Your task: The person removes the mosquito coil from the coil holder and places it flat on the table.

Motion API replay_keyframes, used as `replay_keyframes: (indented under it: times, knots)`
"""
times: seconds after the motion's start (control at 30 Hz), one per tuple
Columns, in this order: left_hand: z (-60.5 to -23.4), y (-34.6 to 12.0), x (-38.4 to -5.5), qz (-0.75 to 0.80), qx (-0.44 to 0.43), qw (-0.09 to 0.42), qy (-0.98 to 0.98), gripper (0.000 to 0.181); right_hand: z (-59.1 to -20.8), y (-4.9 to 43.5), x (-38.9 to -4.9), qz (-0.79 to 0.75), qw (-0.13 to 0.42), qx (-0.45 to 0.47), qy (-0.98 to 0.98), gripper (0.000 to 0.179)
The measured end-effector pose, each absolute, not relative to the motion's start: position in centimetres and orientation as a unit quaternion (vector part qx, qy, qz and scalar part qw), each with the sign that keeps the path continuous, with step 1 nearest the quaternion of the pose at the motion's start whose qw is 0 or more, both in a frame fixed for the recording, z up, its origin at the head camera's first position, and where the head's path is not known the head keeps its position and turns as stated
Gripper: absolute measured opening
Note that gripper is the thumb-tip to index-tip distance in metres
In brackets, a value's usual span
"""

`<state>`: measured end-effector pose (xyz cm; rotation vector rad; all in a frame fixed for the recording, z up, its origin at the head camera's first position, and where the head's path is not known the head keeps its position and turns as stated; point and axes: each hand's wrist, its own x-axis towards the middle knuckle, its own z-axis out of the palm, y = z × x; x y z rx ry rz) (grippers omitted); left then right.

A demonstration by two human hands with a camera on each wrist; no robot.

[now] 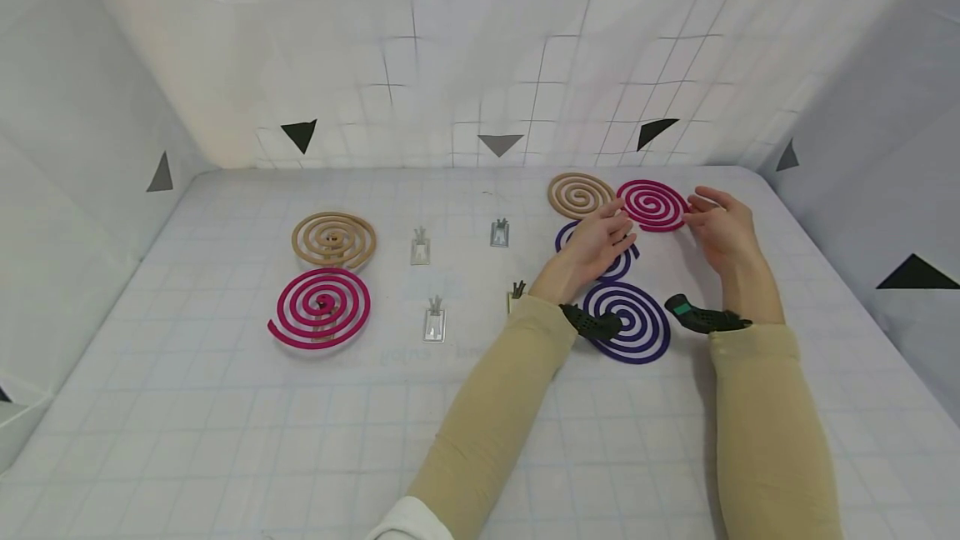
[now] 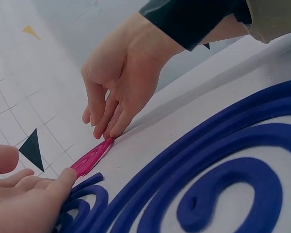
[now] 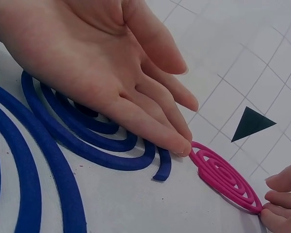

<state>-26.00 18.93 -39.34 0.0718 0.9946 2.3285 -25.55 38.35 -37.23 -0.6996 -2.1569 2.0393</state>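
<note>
A pink mosquito coil lies flat at the back right of the table. My left hand reaches over a blue coil, its fingertips at the pink coil's left edge. At the opposite edge, the fingertips of my right hand touch the same coil. The right wrist view shows the left fingers fairly straight, with the pink coil between the two hands. Partly covered by the left hand is one blue coil; a second blue coil lies nearer, under the left wrist's strap.
A tan coil adjoins the pink one. On the left, another tan coil and a pink coil sit raised on stands. Several small metal stands lie mid-table, one partly hidden by the left sleeve. A white wall rises behind.
</note>
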Motion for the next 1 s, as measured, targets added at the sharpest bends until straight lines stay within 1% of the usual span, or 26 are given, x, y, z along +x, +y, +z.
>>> replay_keyframes:
  times: [0.83, 1.0]
  knots:
    - [-38.97, 18.41, -25.75, 0.879, 0.024, 0.306, 0.363, 0.052, -37.51, 38.45, -25.43, 0.7, 0.051, -0.212, -0.68, 0.062]
    - [-39.04, 18.48, -25.77, 0.881, 0.019, 0.305, 0.361, 0.051, -37.13, 38.44, -25.23, 0.7, 0.063, -0.203, -0.682, 0.062]
